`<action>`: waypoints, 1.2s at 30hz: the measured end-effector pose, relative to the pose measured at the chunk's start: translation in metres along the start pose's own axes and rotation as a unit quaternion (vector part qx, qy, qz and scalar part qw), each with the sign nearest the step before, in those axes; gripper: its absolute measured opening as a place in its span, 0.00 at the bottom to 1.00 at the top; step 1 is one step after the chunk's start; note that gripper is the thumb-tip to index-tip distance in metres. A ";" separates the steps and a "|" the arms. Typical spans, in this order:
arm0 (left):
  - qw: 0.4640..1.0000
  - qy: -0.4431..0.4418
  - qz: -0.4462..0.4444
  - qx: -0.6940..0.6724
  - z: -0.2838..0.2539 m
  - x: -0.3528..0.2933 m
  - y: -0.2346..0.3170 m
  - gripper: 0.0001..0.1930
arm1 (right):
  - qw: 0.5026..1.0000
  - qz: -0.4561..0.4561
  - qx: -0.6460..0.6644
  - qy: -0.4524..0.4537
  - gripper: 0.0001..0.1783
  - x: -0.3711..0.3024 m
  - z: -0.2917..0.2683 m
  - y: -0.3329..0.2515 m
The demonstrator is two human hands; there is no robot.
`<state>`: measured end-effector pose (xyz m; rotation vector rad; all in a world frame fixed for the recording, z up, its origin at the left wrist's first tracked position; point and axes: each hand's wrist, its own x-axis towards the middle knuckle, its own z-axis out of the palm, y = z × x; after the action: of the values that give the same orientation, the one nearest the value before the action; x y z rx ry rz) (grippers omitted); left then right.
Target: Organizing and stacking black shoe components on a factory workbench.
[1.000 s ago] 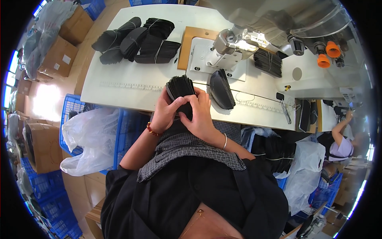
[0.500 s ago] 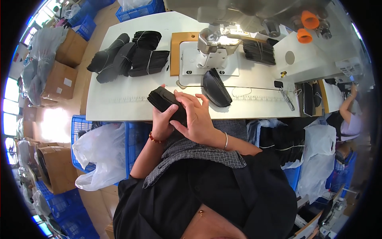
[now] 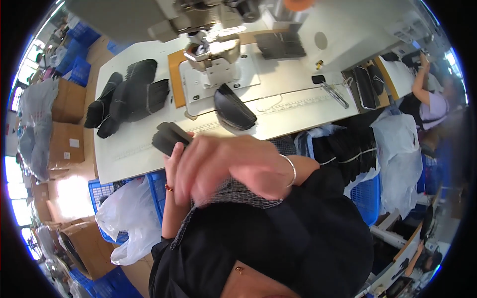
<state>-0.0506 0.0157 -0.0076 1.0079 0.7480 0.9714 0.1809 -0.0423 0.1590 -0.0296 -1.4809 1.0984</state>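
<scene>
My left hand (image 3: 172, 166) grips a stack of black fabric pieces (image 3: 168, 138) at the front edge of the white table (image 3: 134, 151). Its fingers are partly hidden behind my right hand (image 3: 233, 161), which is raised in front of it and smeared by motion. Whether those right fingers hold anything cannot be made out. Just beyond the hands lies a half-moon stack of black pieces (image 3: 234, 108), beside the metal plate (image 3: 248, 74) of a sewing machine (image 3: 213, 52).
Tied black bundles (image 3: 134, 97) lie at the table's left, another stack (image 3: 280, 44) behind the machine. Tweezers or small snips (image 3: 335, 94) rest at the right. Blue crates with plastic bags (image 3: 131, 213) flank me. A co-worker (image 3: 432, 102) sits at far right.
My right hand has come off the stack and risen toward me, now blurred. My left hand still holds the stack. The whole view has shifted and tilted.
</scene>
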 end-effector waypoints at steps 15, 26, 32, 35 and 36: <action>0.989 0.049 -0.004 -0.137 0.014 -0.001 0.004 0.26 | 0.970 -0.142 0.184 0.070 0.30 0.007 0.037 -0.021; 0.990 0.041 0.001 -0.137 0.013 0.000 0.003 0.26 | 0.992 -0.050 0.065 0.098 0.24 -0.007 0.024 -0.018; 0.991 0.028 0.003 -0.133 0.016 0.002 0.004 0.26 | 0.994 -0.007 -0.002 0.111 0.20 -0.007 0.021 -0.009; 0.990 0.032 0.005 -0.136 0.013 -0.001 0.004 0.26 | 0.993 0.017 -0.032 0.116 0.19 -0.007 0.005 -0.006; 0.991 0.029 0.006 -0.134 0.013 -0.001 0.004 0.26 | 0.992 0.024 -0.044 0.119 0.18 -0.003 0.000 0.001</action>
<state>-0.0411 0.0116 0.0009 0.7530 0.6389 1.0829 0.1808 -0.0438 0.1562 -0.2506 -1.3185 1.0302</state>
